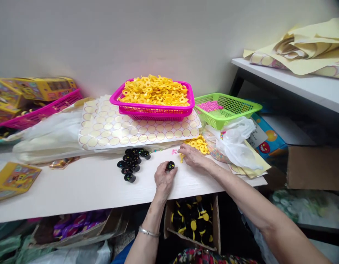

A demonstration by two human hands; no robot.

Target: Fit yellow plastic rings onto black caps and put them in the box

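Note:
My left hand (pixel 164 178) rests on the white table, its thumb and fingers closed around a small black cup (pixel 171 166) with tiny coloured bits inside. Just to the right, my right hand (pixel 192 156) bends over the tabletop with its fingers drawn together; whatever is between the fingertips is too small to make out. Several pink beads (pixel 174 151) lie by those fingertips. A heap of yellow ring-shaped pieces (pixel 199 144) sits behind that hand, and a few more lie under it. Left of my hands stands a cluster of similar black cups (pixel 130 177), also with coloured bits in them.
At the back, a pink basket (pixel 155 107) heaped with yellow pieces stands on sticker sheets (pixel 103 128). A green basket (pixel 235 107) holds pink beads, with a white plastic bag (pixel 235 141) before it. Below the table edge, a cardboard box (pixel 169 222) contains black-and-yellow pieces.

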